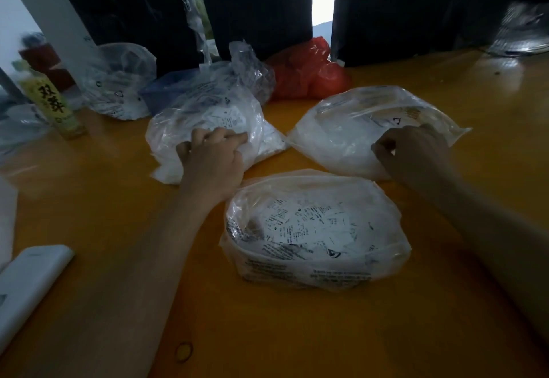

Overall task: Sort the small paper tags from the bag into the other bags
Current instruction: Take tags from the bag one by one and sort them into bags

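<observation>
Clear bag (315,261), small printed white tags (300,223)

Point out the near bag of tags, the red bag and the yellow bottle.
near bag (315,270), head view, printed front wall.
red bag (309,74), head view, middle of its bulge.
yellow bottle (52,101), head view, its label.

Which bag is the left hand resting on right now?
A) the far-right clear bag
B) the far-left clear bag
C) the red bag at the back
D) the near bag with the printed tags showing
B: the left hand lies with its fingers on the far-left clear bag, while the right hand is at the far-right clear bag and the near bag of tags is untouched.
</observation>
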A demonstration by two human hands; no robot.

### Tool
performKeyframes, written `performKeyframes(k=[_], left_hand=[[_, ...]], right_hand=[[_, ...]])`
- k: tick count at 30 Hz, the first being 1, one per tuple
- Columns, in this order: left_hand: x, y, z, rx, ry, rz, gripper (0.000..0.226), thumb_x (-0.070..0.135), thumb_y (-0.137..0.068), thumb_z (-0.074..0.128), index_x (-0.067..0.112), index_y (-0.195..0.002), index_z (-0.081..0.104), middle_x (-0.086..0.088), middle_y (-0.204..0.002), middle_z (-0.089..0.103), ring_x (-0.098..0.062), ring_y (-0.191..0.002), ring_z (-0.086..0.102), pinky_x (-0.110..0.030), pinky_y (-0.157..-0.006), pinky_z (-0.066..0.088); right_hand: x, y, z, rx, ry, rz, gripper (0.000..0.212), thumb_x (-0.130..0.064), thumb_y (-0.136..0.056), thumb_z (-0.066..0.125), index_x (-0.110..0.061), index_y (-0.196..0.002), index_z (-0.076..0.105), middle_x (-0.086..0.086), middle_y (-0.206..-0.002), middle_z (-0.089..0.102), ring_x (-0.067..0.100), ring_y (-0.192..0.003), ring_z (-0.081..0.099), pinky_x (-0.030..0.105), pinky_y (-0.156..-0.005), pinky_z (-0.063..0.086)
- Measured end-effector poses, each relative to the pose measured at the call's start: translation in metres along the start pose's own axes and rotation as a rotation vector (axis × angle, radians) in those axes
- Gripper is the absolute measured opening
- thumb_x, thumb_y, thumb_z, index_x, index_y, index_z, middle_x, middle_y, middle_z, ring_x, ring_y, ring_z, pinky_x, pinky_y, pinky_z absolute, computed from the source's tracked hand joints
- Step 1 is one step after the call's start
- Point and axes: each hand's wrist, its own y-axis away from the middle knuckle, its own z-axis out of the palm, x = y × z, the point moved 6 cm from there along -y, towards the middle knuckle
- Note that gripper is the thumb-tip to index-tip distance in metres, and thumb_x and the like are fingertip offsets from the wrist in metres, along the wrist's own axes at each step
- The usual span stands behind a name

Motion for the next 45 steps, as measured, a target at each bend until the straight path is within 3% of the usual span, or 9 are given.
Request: performKeyframes(k=[7,13,17,22,27,31,36,43,45], left_hand=[[0.002,0.001,0.003,0.015,0.145,0.032,0.062,0.023,-0.094,0.026,0.025,-0.154,0.044,-0.008,-0.151,0.054,-0.021,-0.142,0.04,-0.041,-0.115,0.016],[-0.01,-0.013,0.014,-0.091,-0.054,0.009,0.063,0.038,-0.096,0.017,0.035,-0.155,0.041,0.015,-0.165,0.036,-0.02,-0.152,0.016,-0.052,-0.114,0.012],[-0.006,-0.024,0.004,-0.156,0.11,-0.042,0.069,0.044,-0.091,0.014,0.037,-0.149,0.049,0.003,-0.164,0.037,-0.02,-0.152,0.018,-0.05,-0.119,0.012],[-0.001,-0.011,-0.019,0.073,0.24,-0.065,0.062,0.034,-0.091,0.025,0.024,-0.136,0.066,-0.014,-0.154,0.046,-0.026,-0.15,0.026,-0.048,-0.118,0.013],[-0.008,-0.009,-0.019,0.177,0.149,-0.031,0.062,0.033,-0.089,0.029,0.02,-0.142,0.058,-0.012,-0.147,0.055,-0.028,-0.143,0.036,-0.048,-0.114,0.021],[-0.008,-0.022,-0.003,0.001,0.121,0.019,0.067,0.041,-0.092,0.019,0.033,-0.154,0.043,-0.006,-0.156,0.048,-0.028,-0.144,0.034,-0.05,-0.113,0.019],[-0.009,-0.032,0.006,-0.071,0.046,0.043,0.068,0.044,-0.09,0.011,0.037,-0.139,0.058,0.013,-0.156,0.048,-0.017,-0.144,0.028,-0.042,-0.108,0.009],[-0.005,-0.039,0.004,-0.13,0.031,-0.034,0.062,0.045,-0.094,0.01,0.031,-0.143,0.045,-0.004,-0.155,0.043,-0.022,-0.146,0.024,-0.052,-0.115,0.012],[-0.006,-0.039,0.003,-0.123,0.032,-0.06,0.057,0.045,-0.1,0.016,0.025,-0.144,0.047,-0.006,-0.155,0.04,-0.023,-0.144,0.022,-0.051,-0.116,0.011]], right_hand=[[-0.004,0.002,0.021,-0.223,0.078,-0.014,0.039,-0.053,-0.1,0.051,-0.043,-0.138,0.055,0.002,-0.121,0.071,0.035,-0.132,0.042,0.052,-0.108,0.029],[-0.007,0.003,0.013,-0.118,0.065,-0.014,0.02,-0.042,-0.1,0.056,-0.034,-0.109,0.072,0.0,-0.111,0.071,0.032,-0.121,0.048,0.049,-0.102,0.031],[-0.005,0.002,0.004,-0.018,-0.026,0.02,0.014,-0.03,-0.098,0.061,-0.025,-0.103,0.073,0.002,-0.106,0.072,0.036,-0.12,0.051,0.052,-0.102,0.033],[-0.002,0.0,-0.002,0.043,-0.038,0.023,0.02,-0.032,-0.097,0.064,-0.025,-0.114,0.072,0.004,-0.119,0.07,0.036,-0.126,0.05,0.053,-0.107,0.033],[-0.021,0.004,0.014,-0.18,0.085,-0.112,0.047,-0.052,-0.098,0.055,-0.049,-0.144,0.047,0.007,-0.146,0.04,0.036,-0.139,0.026,0.056,-0.112,0.024],[-0.026,0.007,0.014,-0.169,0.053,-0.107,0.029,-0.051,-0.098,0.056,-0.042,-0.123,0.068,0.002,-0.137,0.049,0.033,-0.134,0.03,0.053,-0.107,0.025],[-0.019,0.004,0.002,-0.009,-0.098,-0.031,0.018,-0.032,-0.097,0.063,-0.025,-0.109,0.075,0.004,-0.122,0.066,0.034,-0.126,0.048,0.052,-0.106,0.035],[-0.012,0.007,-0.015,0.218,-0.459,0.039,0.01,-0.021,-0.098,0.064,-0.016,-0.099,0.073,-0.007,-0.094,0.069,-0.001,-0.078,0.057,0.004,-0.071,0.04],[-0.01,0.009,-0.018,0.247,-0.549,0.073,0.008,-0.021,-0.098,0.064,-0.019,-0.096,0.072,-0.009,-0.09,0.069,-0.005,-0.077,0.06,0.005,-0.073,0.044]])
